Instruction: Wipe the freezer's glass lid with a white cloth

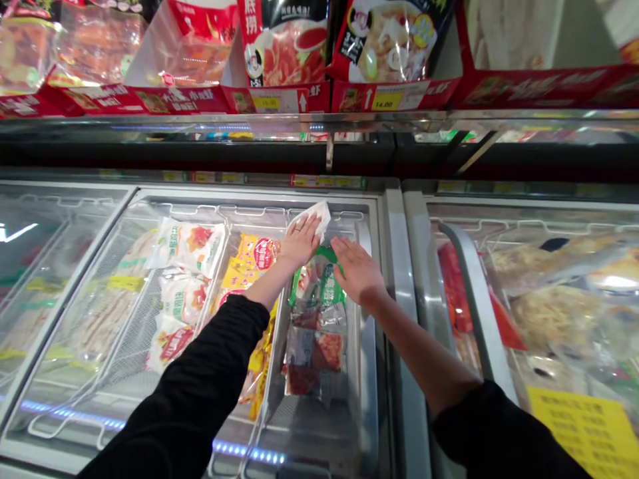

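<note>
Both my arms reach into an open chest freezer (384, 279). My left hand (301, 239) lies with fingers stretched over a white packet (319, 214) at the far end of the right-hand wire basket. My right hand (357, 269) rests flat, fingers together, on a green and clear packet (319, 286) just below it. Nearer me in the same basket lie packets of red-brown food (315, 356).
White and red bags (187, 246) and yellow packets (254, 256) fill the baskets to the left. A closed glass lid (50, 266) covers the far left, and another freezer (549, 286) stands right. Above, a shelf (319, 123) carries bagged foods with price tags.
</note>
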A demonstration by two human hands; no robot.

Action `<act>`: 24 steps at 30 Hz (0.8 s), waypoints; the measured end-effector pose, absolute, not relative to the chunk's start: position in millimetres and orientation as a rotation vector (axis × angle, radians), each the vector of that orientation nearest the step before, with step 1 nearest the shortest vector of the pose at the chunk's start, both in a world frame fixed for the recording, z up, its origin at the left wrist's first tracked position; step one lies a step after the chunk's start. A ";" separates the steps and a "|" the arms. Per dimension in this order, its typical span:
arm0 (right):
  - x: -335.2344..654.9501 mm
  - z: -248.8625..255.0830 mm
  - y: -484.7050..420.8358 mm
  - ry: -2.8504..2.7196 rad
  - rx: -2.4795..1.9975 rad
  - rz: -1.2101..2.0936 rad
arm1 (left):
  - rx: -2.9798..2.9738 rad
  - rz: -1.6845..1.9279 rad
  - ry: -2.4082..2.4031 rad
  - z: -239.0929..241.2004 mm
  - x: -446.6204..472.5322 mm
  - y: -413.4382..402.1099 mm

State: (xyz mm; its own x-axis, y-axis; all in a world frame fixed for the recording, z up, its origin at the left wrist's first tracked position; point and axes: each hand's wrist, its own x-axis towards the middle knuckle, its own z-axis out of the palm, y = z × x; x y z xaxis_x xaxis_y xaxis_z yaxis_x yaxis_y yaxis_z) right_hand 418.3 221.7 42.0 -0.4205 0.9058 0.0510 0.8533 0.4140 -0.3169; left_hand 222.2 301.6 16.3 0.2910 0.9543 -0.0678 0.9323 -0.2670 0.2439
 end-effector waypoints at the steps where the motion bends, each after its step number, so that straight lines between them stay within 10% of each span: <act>1: 418.4 42.1 221.7 -2.452 -1.556 0.367 | 2.312 0.110 1.717 18.5 219.9 310.8; 24: 423.5 34.8 218.1 -2.234 -1.727 0.293 | 2.254 0.189 1.742 15.6 266.8 310.4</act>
State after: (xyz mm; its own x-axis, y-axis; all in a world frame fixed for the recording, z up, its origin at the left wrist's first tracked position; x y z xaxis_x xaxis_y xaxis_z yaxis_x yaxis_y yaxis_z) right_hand 423.5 218.1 34.8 -0.2315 0.9664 0.1120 0.9049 0.2562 -0.3399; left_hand 266.8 310.4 15.6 0.2622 0.9624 -0.0704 0.9250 -0.2299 0.3024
